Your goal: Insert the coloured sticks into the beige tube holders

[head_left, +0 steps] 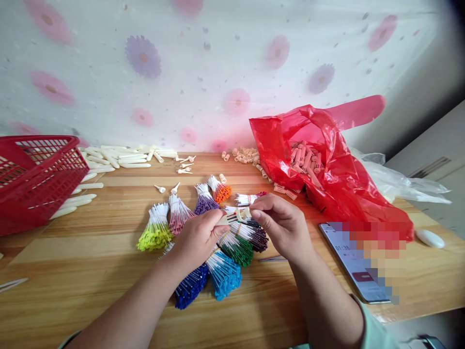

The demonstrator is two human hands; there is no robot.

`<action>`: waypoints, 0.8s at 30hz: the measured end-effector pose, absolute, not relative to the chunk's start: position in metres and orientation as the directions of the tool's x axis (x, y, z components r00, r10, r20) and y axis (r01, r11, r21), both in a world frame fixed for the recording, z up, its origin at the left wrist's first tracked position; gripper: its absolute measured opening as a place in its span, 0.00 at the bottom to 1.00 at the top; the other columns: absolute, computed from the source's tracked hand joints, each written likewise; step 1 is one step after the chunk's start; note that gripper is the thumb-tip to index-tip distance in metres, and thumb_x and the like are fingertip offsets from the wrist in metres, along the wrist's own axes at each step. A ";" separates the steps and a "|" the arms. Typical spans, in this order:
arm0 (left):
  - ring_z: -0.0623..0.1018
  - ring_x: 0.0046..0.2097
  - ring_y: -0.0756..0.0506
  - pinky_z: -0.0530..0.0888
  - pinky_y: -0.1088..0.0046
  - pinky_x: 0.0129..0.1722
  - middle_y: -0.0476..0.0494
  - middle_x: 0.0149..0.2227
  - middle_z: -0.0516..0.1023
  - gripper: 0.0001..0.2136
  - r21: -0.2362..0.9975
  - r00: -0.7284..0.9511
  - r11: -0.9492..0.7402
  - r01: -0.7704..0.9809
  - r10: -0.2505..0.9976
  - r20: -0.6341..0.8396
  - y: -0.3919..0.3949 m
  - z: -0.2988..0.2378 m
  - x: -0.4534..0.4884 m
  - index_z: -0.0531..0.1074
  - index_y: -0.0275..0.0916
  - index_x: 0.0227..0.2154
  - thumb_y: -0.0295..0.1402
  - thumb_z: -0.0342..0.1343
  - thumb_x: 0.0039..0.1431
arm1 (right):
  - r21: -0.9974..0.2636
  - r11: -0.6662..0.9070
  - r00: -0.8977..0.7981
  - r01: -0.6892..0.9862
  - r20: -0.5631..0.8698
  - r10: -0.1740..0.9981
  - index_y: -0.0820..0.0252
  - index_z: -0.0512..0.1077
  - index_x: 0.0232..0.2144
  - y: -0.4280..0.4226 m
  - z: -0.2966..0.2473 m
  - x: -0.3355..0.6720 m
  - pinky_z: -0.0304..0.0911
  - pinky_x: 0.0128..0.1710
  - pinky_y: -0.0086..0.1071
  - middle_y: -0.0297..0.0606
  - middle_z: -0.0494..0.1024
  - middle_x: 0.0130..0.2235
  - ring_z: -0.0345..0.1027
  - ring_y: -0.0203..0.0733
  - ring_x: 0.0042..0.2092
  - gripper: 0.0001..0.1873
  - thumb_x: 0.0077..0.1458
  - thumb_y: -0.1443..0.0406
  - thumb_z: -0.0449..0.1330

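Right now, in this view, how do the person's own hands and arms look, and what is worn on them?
The left hand and right hand are ungloved, with no ring, watch or bracelet visible. Both forearms are bare. The right sleeve, pale green, ends near the elbow; of the left sleeve, only a thin edge shows.

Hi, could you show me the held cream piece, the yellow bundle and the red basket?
Cream piece (231,217): head view, on its slotted side.
Yellow bundle (155,234): head view, on its yellow tips.
Red basket (39,194): head view, on its wall.
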State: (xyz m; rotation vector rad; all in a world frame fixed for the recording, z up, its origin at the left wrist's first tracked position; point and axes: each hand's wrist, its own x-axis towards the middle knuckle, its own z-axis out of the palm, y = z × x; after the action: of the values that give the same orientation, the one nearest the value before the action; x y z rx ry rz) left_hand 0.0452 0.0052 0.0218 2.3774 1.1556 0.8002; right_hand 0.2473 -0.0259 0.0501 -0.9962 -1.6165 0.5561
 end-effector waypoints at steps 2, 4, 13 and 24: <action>0.75 0.33 0.46 0.68 0.73 0.33 0.46 0.31 0.75 0.09 0.611 0.506 -0.580 0.539 0.802 0.316 0.006 0.020 0.045 0.69 0.37 0.34 0.36 0.48 0.62 | -0.755 0.568 -0.044 0.328 0.588 0.807 0.59 0.72 0.31 -0.029 0.053 0.246 0.64 0.31 0.30 0.36 0.74 0.30 0.69 0.36 0.32 0.02 0.56 0.68 0.59; 0.75 0.33 0.47 0.69 0.73 0.34 0.46 0.31 0.75 0.10 0.671 0.506 -0.563 0.483 0.804 0.311 0.007 0.019 0.045 0.69 0.37 0.36 0.38 0.49 0.62 | -0.699 0.626 -0.071 0.345 0.646 0.760 0.59 0.72 0.32 -0.033 0.056 0.243 0.65 0.33 0.31 0.36 0.75 0.30 0.69 0.37 0.33 0.03 0.55 0.70 0.59; 0.73 0.35 0.46 0.70 0.72 0.37 0.45 0.33 0.74 0.20 0.871 0.524 -0.429 0.240 0.812 0.256 0.010 0.012 0.043 0.71 0.37 0.39 0.50 0.50 0.58 | -0.519 0.751 -0.137 0.409 0.779 0.612 0.59 0.72 0.37 -0.049 0.069 0.243 0.68 0.35 0.32 0.39 0.75 0.33 0.70 0.38 0.36 0.11 0.53 0.75 0.59; 0.73 0.37 0.46 0.70 0.72 0.40 0.44 0.35 0.75 0.18 0.937 0.601 -0.327 0.125 0.776 0.191 0.011 0.006 0.038 0.74 0.38 0.39 0.49 0.52 0.58 | -0.484 0.735 -0.143 0.475 0.781 0.608 0.60 0.72 0.36 -0.061 0.081 0.249 0.69 0.33 0.30 0.40 0.75 0.33 0.71 0.37 0.34 0.09 0.52 0.74 0.60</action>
State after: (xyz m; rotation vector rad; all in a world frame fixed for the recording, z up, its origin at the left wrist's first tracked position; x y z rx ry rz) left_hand 0.0379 0.0111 0.0061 1.8066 0.7332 0.7970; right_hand 0.2488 -0.0605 0.0811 -0.8511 -1.7859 0.1438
